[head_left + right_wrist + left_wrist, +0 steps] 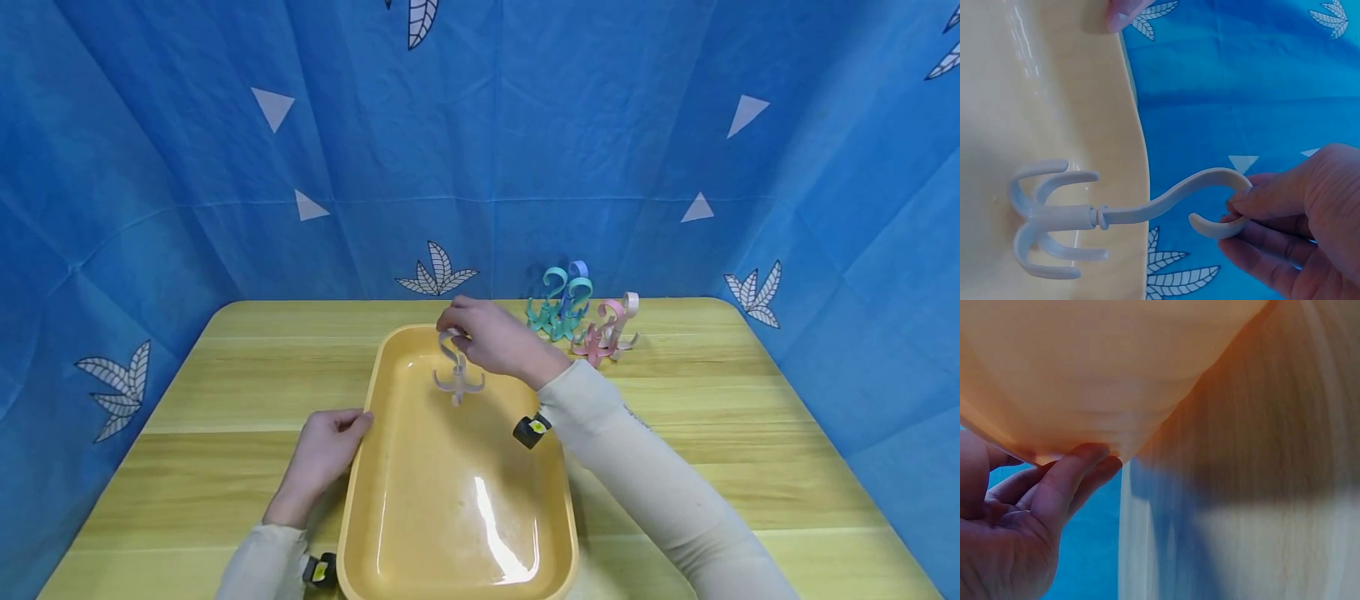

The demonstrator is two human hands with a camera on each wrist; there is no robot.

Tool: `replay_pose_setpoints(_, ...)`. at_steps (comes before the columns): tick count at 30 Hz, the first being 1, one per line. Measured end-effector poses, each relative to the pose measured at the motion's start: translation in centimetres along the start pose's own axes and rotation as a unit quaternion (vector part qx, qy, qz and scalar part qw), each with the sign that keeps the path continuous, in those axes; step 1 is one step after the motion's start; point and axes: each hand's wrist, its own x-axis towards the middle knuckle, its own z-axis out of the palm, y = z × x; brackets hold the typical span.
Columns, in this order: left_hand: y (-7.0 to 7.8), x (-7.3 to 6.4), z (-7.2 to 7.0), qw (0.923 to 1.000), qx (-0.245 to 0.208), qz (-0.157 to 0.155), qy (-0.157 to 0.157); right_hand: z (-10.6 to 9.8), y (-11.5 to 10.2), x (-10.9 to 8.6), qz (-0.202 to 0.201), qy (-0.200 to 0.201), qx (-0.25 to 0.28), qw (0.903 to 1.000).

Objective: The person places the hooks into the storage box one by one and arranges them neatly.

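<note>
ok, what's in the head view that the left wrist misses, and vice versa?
Head only: the right hand holding a white hook, the other coloured hooks near the table's back edge, and the inside of the tray.

Left wrist only: the palm side of the left hand and a close look at the tray's outer wall.

Both: the left hand at the tray's edge, the table, the blue cloth.

A hand could pass low over the near half of the tray [427,508]. At its far end, the right hand [498,337] and dangling white hook [459,379] obstruct; the left hand [326,450] blocks the left rim. Right of the right sleeve [667,492], the table [780,467] offers room, bounded far by green hooks [564,327], pink hook [594,346] and curtain [487,125].
</note>
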Motion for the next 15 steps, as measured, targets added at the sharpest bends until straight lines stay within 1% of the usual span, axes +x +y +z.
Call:
replay_pose_setpoints(4,0.19,-0.06,0.03,1.0,0.006,-0.001,0.004,0.19,0.04,0.09,0.0,-0.001,-0.002,1.0)
replay_pose_setpoints(10,0.41,-0.2,0.04,0.9999,-0.001,-0.008,0.008,0.54,-0.04,0.27,-0.002,0.005,0.0,1.0)
replay_pose_setpoints(15,0.6,-0.24,0.12,0.9999,-0.006,-0.006,0.013,0.92,0.06,0.38,0.008,-0.001,0.006,0.9999)
